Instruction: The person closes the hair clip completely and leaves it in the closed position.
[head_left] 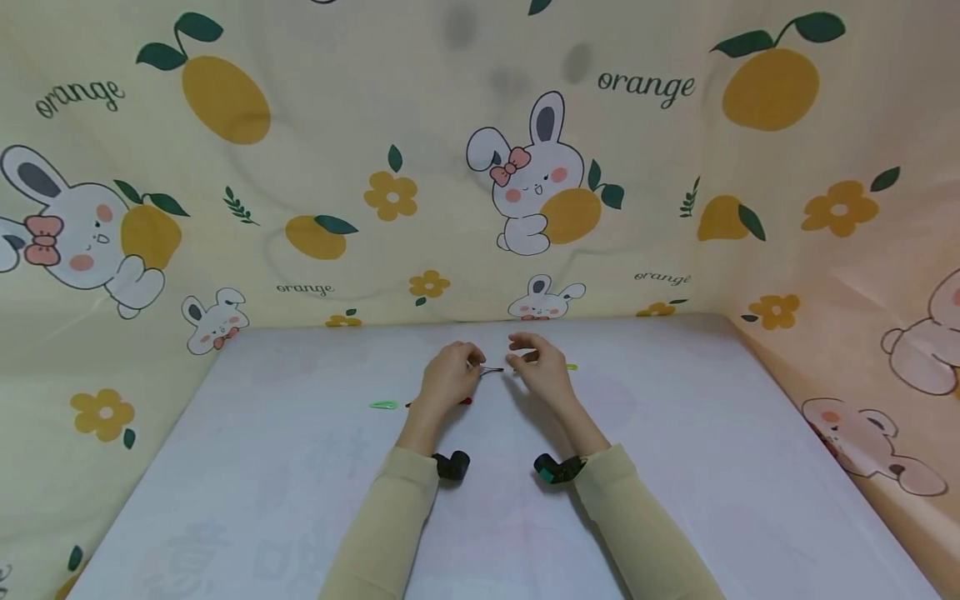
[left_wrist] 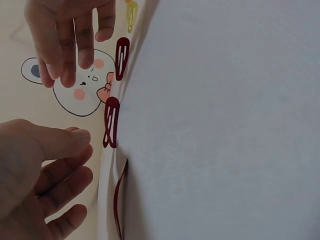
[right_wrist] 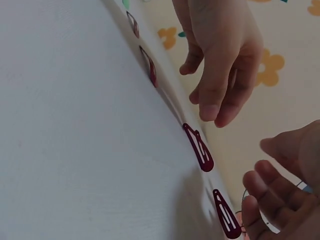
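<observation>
Dark-red, slotted, teardrop-shaped hair clips (left_wrist: 115, 122)

The word "orange" (head_left: 647, 85) is printed four times in dark script on the cream backdrop (head_left: 360, 100): large at upper left and right, smaller twice below. Faint marks (head_left: 180, 546) on the white tabletop (head_left: 262, 467) cannot be read.

A booth-like space — rabbit-print cloth (head_left: 420, 92) walling a white tabletop (head_left: 300, 483).
</observation>
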